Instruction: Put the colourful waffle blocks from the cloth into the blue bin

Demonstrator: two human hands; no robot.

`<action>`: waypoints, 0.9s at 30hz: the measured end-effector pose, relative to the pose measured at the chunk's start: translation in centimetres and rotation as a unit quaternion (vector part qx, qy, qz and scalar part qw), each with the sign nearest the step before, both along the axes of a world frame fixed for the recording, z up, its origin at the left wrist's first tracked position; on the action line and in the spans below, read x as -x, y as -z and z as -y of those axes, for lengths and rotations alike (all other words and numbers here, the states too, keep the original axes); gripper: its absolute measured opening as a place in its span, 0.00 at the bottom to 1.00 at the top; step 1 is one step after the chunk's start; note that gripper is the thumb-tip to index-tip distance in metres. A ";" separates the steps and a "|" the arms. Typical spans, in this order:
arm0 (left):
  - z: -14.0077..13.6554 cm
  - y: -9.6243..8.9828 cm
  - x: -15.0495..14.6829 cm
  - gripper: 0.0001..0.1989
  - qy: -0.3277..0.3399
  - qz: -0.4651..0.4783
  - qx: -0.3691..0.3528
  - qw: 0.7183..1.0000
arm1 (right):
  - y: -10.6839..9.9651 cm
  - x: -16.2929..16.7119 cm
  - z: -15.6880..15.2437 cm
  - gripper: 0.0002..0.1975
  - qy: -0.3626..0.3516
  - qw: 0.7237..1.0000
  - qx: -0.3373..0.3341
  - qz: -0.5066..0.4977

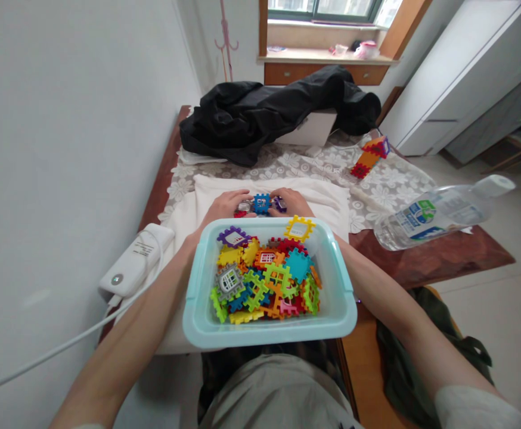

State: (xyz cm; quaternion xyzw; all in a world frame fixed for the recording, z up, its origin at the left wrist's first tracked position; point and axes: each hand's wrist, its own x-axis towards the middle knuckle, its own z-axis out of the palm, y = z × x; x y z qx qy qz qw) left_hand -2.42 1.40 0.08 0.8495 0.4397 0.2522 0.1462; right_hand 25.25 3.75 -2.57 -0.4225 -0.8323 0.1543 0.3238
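Surface: white cloth on table, beyond tray
Left hand: curled on blue tile cluster
Right hand: curled on same
Handling: likely light, stiff plastic; grip by edges

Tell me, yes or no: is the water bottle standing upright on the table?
No, the water bottle lies on its side at the table's right edge, its cap pointing right.

Water bottle with a blue and green label, print too small to read, no other legible text
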 end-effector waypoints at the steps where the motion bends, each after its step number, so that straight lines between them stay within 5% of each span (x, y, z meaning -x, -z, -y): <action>1: -0.1 0.0 0.1 0.28 -0.008 -0.020 0.005 1.000 | -0.1 0.1 0.1 0.13 0.022 1.000 0.002 -0.013; 5: -0.5 0.2 0.5 0.29 -0.001 -0.071 0.061 0.996 | -0.6 0.3 0.3 0.08 0.038 0.996 0.015 -0.080; 11: 0.0 0.0 0.6 0.22 -0.014 -0.017 0.050 0.998 | -1.3 0.3 0.3 0.09 0.029 0.964 0.079 -0.250; 15: 0.6 -0.4 0.7 0.30 -0.064 -0.007 -0.006 0.998 | -2.4 -0.4 -0.1 0.14 -0.011 0.883 0.174 -0.436; 18: 0.5 -0.8 1.1 0.35 -0.077 -0.045 -0.021 0.996 | -4.4 -1.6 0.5 0.15 -0.107 0.804 0.257 -0.525; 20: 0.4 -1.0 1.5 0.31 -0.079 -0.082 -0.016 0.993 | -5.9 -2.4 1.3 0.14 -0.185 0.780 0.289 -0.523; 24: 0.7 -1.4 1.6 0.25 -0.106 -0.090 0.003 0.990 | -7.4 -3.1 2.4 0.17 -0.311 0.806 0.313 -0.395; 27: 0.9 -1.8 1.1 0.26 -0.131 -0.008 0.026 0.991 | -7.1 -2.8 2.3 0.23 -0.283 0.840 0.300 -0.353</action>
